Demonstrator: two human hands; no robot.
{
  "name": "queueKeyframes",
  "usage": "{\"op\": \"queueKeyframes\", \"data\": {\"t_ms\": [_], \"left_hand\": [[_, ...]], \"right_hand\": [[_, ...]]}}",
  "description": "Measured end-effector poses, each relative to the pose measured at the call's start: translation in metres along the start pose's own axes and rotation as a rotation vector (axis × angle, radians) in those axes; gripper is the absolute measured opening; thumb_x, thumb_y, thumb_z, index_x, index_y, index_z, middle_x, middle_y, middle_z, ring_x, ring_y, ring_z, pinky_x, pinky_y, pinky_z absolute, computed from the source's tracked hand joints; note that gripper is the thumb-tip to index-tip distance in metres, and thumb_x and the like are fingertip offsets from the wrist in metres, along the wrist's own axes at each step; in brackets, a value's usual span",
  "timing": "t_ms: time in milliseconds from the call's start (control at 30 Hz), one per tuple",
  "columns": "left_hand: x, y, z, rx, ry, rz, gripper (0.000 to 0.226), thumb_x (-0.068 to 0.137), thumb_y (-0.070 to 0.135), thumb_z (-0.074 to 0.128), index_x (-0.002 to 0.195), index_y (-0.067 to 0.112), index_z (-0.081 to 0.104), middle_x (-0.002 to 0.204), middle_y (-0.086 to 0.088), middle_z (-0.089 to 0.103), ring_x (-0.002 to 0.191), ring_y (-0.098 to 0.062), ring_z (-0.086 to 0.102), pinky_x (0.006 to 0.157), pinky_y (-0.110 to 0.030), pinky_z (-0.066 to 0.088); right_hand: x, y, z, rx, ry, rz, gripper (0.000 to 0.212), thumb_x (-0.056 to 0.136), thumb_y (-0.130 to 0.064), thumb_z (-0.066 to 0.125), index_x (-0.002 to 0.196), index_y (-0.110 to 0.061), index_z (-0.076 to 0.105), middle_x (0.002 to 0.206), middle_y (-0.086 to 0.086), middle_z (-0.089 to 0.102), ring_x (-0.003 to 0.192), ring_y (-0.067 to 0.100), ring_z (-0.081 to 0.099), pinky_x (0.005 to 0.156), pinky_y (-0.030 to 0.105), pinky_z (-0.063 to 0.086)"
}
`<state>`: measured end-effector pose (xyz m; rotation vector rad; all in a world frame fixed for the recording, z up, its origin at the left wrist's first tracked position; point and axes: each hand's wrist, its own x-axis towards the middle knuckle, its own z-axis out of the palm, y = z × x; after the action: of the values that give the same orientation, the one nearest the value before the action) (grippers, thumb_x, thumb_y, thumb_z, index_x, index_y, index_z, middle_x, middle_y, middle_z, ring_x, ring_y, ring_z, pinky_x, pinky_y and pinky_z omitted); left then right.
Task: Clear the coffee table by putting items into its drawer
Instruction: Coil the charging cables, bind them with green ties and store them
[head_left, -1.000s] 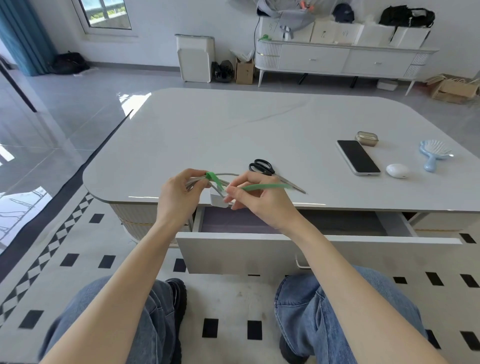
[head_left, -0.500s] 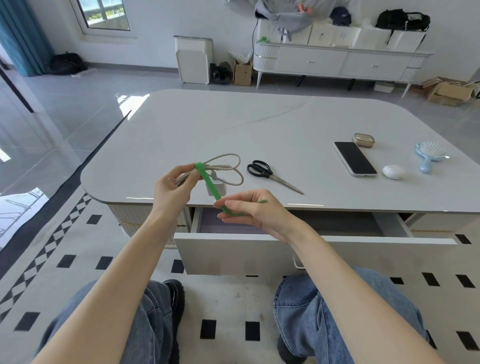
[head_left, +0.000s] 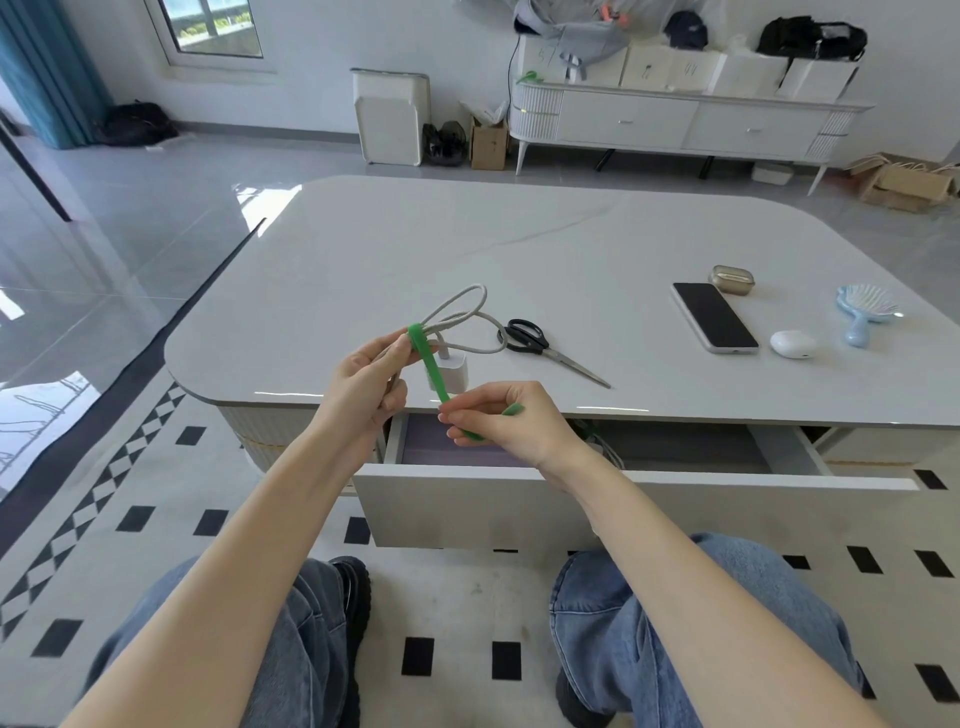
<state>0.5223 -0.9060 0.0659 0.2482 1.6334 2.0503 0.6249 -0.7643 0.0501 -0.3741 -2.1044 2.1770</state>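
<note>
My left hand (head_left: 371, 379) grips a looped grey charger cable (head_left: 462, 317) with its white plug block (head_left: 453, 371) hanging below, above the table's front edge. A green strap (head_left: 431, 364) wraps round the cable bundle, and my right hand (head_left: 501, 421) pinches its free end, pulled down over the open drawer (head_left: 623, 493). On the white coffee table (head_left: 467, 244) lie black scissors (head_left: 540, 343), a dark phone (head_left: 714, 317), a gold case (head_left: 731, 279), a white earbud case (head_left: 792, 344) and a blue hand mirror (head_left: 865, 312).
The drawer's inside shows a purple liner (head_left: 447, 444) and some cable near its middle. My knees in jeans are below the drawer front. A white sideboard (head_left: 675, 122) and boxes stand by the far wall.
My right hand has pulled the green strap's end from the right down toward the drawer. The cable loops have risen into view above my left hand.
</note>
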Motion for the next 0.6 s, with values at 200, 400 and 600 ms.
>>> {"op": "queueKeyframes", "data": {"t_ms": [200, 400, 600], "left_hand": [[-0.004, 0.003, 0.003, -0.092, -0.105, -0.100, 0.022, 0.099, 0.023, 0.049, 0.110, 0.015, 0.066, 0.100, 0.003, 0.073, 0.036, -0.003, 0.023, 0.045, -0.013, 0.024], [-0.008, 0.005, 0.009, -0.096, -0.199, -0.108, 0.024, 0.101, 0.025, 0.043, 0.105, 0.015, 0.065, 0.097, 0.006, 0.072, 0.034, -0.003, 0.024, 0.044, -0.016, 0.024], [-0.007, 0.002, 0.010, -0.098, -0.188, -0.064, 0.023, 0.096, 0.021, 0.052, 0.115, 0.013, 0.062, 0.083, 0.009, 0.071, 0.036, -0.004, 0.022, 0.048, -0.019, 0.020]], "right_hand": [[0.005, 0.006, 0.002, -0.061, 0.066, -0.031, 0.009, 0.085, 0.000, 0.069, 0.092, -0.002, 0.074, 0.090, 0.016, 0.072, 0.074, 0.020, 0.070, 0.075, 0.026, 0.058], [0.008, 0.009, 0.002, -0.086, 0.128, -0.061, 0.011, 0.086, -0.001, 0.069, 0.096, -0.001, 0.074, 0.090, 0.017, 0.073, 0.076, 0.022, 0.070, 0.078, 0.029, 0.059], [0.009, 0.010, 0.001, -0.114, 0.126, -0.077, 0.012, 0.087, -0.002, 0.068, 0.097, -0.005, 0.075, 0.091, 0.014, 0.073, 0.080, 0.024, 0.071, 0.083, 0.032, 0.058]]}}
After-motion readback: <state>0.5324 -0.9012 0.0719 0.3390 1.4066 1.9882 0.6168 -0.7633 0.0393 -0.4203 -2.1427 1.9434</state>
